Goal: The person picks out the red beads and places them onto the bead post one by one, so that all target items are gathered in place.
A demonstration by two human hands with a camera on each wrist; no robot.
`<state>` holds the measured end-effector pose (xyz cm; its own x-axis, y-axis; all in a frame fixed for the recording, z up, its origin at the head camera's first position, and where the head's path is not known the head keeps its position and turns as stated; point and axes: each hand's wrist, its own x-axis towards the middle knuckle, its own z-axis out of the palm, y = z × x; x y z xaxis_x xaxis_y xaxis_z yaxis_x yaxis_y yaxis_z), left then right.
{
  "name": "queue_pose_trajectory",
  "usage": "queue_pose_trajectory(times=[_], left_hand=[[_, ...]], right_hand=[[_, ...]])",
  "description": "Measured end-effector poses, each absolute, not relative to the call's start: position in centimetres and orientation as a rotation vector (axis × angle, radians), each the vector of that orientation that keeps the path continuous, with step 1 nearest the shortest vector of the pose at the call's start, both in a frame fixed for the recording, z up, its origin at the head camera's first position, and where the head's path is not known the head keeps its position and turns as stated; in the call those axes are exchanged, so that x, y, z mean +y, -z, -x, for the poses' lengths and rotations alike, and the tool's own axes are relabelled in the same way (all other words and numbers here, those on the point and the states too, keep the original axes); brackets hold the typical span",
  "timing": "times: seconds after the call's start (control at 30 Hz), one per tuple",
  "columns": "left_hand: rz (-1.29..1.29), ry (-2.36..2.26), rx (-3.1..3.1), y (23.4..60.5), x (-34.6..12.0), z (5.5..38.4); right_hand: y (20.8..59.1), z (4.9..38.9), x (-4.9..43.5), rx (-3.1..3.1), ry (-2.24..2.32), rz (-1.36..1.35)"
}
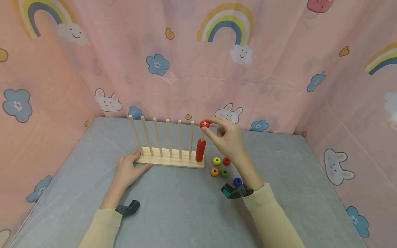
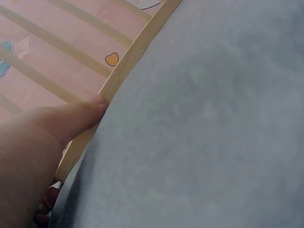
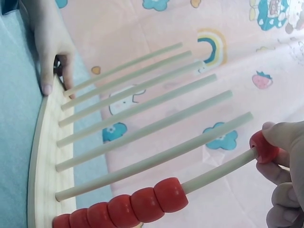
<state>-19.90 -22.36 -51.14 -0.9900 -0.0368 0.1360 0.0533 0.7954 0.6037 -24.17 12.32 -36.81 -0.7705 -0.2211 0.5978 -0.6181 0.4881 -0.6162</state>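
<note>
A wooden peg rack (image 1: 170, 161) with several upright pegs stands on the table. Its rightmost peg carries a stack of red beads (image 1: 200, 150). At the top of that peg my right hand (image 1: 229, 139) pinches another red bead (image 3: 264, 147) between thumb and fingers, and the peg's tip shows in the bead's hole. My left hand (image 1: 127, 169) grips the left end of the base, thumb (image 2: 83, 116) along the front edge and fingers behind. The other pegs (image 3: 156, 159) are bare.
Loose beads lie right of the base: a yellow bead (image 1: 216, 161), a red bead (image 1: 226, 161), an orange bead (image 1: 214, 172), a green bead (image 1: 224, 173) and a blue bead (image 1: 237, 181) near my right wrist. A pink patterned curtain (image 1: 186, 86) hangs behind the grey table (image 1: 173, 206).
</note>
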Motion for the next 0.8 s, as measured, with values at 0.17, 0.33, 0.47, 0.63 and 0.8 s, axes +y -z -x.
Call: queue_pose_trajectory(times=[0.17,0.33,0.47,0.63,0.8], left_hand=[[0.013,0.958,-2.844,51.18,-22.39,19.95],[0.009,0.952,-2.848,51.10,-22.36,19.91],[0.014,0.956,-2.850,50.95,-22.34,19.87],[0.014,0.962,-2.854,50.89,-22.35,19.83],[0.013,0.964,-2.859,50.93,-22.39,19.84]], right_hand=[[36.96,24.14,12.30,-2.305,-1.212,-0.691],[37.03,24.14,12.26,-2.309,-1.220,-0.683],[36.95,24.13,12.20,-2.307,-1.207,-0.682],[36.93,24.24,12.15,-2.300,-1.200,-0.680],[36.97,24.26,12.21,-2.301,-1.205,-0.691]])
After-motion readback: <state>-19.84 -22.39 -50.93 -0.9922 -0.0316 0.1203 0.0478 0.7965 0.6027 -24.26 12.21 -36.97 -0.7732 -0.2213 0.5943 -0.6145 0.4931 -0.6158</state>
